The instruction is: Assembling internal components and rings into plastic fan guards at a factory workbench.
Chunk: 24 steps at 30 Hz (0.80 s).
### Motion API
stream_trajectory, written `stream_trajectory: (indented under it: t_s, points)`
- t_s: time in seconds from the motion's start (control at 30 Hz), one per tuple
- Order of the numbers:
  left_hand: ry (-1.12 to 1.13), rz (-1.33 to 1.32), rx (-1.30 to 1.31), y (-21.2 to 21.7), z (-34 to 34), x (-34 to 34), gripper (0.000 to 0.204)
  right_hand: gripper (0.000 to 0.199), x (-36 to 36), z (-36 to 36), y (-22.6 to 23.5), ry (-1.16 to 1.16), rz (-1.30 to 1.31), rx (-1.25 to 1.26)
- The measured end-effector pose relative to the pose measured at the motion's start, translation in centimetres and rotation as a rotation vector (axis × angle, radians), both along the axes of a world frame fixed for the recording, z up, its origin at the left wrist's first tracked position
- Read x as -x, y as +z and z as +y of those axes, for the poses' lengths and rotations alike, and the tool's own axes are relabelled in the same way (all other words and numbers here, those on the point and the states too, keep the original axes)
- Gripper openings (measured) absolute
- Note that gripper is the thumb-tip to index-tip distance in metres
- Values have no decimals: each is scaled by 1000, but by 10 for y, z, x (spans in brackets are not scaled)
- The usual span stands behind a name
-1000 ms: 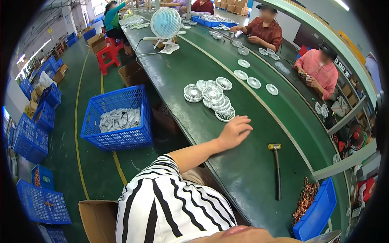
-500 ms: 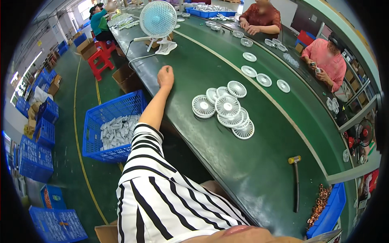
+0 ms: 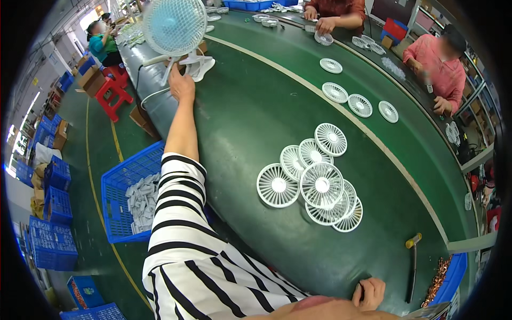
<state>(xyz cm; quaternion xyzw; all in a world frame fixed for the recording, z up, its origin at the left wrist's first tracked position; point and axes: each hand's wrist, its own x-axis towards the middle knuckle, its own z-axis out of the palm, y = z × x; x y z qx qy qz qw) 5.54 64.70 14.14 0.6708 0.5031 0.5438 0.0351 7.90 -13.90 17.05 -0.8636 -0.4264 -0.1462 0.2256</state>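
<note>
My left arm, in a striped black-and-white sleeve, stretches forward along the left table edge. At its end my left hand [image 3: 182, 87] is at the white stand [image 3: 198, 68] of a desk fan with a round blue-tinted guard [image 3: 175, 26]. Its fingertips overlap the stand, so their grip is unclear. Close to me, my right hand [image 3: 369, 292] rests on the green tabletop with curled fingers and nothing visible in them. Between the hands lies a loose, overlapping group of white round slatted grilles [image 3: 321, 184]. Beyond them, more such grilles [image 3: 360, 105] are spread along the conveyor strip.
A yellow-headed hammer [image 3: 413, 266] lies at right, beside a blue tray [image 3: 452, 282] with copper-coloured parts. At left, a blue crate [image 3: 109, 213] holds many small pale pieces. Two co-workers [image 3: 341, 18] sit across the table. Red stools [image 3: 113, 90] stand on the floor.
My left hand has reached farther forward, from above the tabletop to the fan's stand. My right hand has come into view at the lower edge. The whole view has shifted.
</note>
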Motion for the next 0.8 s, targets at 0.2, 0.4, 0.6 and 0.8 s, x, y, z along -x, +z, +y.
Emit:
stream_trajectory:
  t_s: [0.2,0.4,0.6,0.8]
  points:
    - [3,86,144,7,22,-1,51,15,-1,15,15,-8,-98,164]
    - [5,33,247,-13,58,9,50,13,-13,4,-2,32,-159,132]
    - [-18,-23,183,-10,63,3,43,15,-12,-4,-4,-2,-128,174]
    - [8,14,159,-7,64,13,35,15,-4,-3,3,-48,9,234]
